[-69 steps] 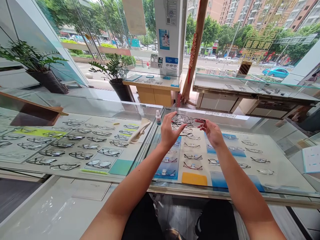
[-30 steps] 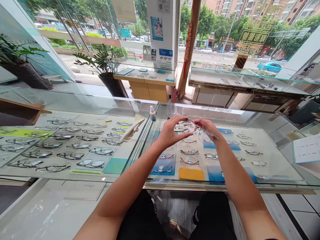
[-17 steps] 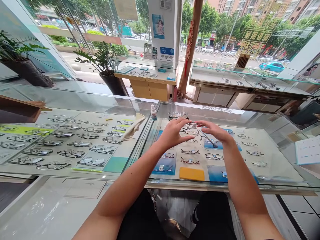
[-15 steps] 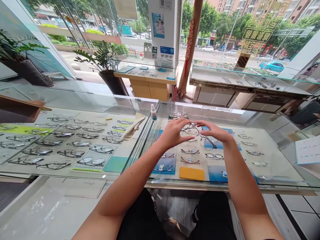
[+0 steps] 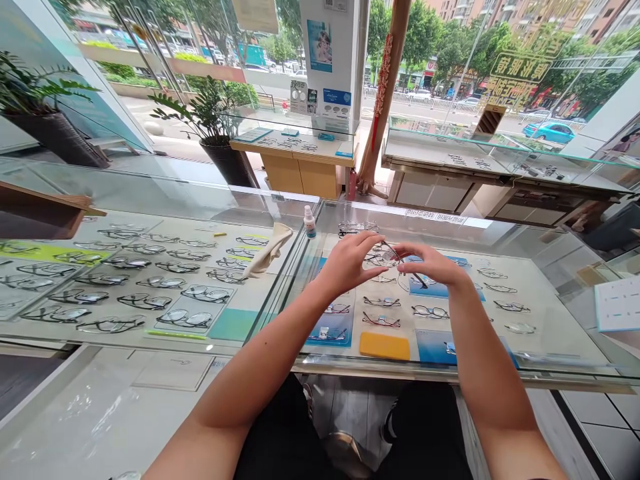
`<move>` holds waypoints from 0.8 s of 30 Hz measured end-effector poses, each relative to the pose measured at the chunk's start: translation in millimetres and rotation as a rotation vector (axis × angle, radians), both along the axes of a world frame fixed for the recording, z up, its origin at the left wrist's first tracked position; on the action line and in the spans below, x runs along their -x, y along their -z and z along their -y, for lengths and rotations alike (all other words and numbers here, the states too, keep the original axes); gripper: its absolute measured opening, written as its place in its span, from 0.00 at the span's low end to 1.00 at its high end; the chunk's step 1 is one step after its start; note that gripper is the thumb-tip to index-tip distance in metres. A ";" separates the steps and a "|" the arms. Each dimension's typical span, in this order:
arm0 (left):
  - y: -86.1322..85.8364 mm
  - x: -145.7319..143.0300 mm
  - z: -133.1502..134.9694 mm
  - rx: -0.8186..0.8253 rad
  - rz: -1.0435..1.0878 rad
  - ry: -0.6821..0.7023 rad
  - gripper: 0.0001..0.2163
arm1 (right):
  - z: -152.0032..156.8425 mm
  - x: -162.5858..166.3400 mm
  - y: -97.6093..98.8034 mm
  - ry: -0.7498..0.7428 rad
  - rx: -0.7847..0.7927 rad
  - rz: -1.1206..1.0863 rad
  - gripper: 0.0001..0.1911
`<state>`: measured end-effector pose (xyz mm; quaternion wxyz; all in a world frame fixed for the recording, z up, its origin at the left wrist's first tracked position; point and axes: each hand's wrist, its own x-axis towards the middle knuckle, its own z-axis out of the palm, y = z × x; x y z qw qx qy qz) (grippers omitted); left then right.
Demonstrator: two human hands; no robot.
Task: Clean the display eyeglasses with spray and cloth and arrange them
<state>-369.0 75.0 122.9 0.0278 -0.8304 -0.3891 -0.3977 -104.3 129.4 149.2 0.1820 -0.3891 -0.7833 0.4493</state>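
Above the glass counter (image 5: 525, 373) I hold a thin-framed pair of glasses (image 5: 395, 259) between both hands. My left hand (image 5: 347, 263) pinches its left side with curled fingers. My right hand (image 5: 431, 265) grips the right side, and one dark temple arm sticks out below its fingers. Another pair of glasses (image 5: 356, 229) lies on the glass just beyond my hands. A small white bottle (image 5: 310, 222) with a blue label stands to the left of it, next to a beige cloth (image 5: 269, 250).
Under the glass lie several rows of glasses (image 5: 145, 280) on grey, green and blue trays, plus a yellow card (image 5: 385, 345). Potted plants (image 5: 220, 133) and more display counters (image 5: 480, 167) stand beyond, before large windows. A white sheet (image 5: 617, 303) rests at the right.
Both hands have lowered the glasses from raised in front of me toward the counter and drawn closer together. The frame has turned, so a temple arm now points down to the right.
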 end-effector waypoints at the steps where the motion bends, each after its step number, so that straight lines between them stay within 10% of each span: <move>1: 0.2 0.0 -0.3 0.002 0.004 -0.002 0.28 | 0.0 0.7 -0.9 -0.002 -0.016 0.002 0.28; 24: 2.7 1.5 -3.2 0.000 -0.087 -0.075 0.27 | 1.6 6.5 -2.4 -0.023 -0.051 0.020 0.21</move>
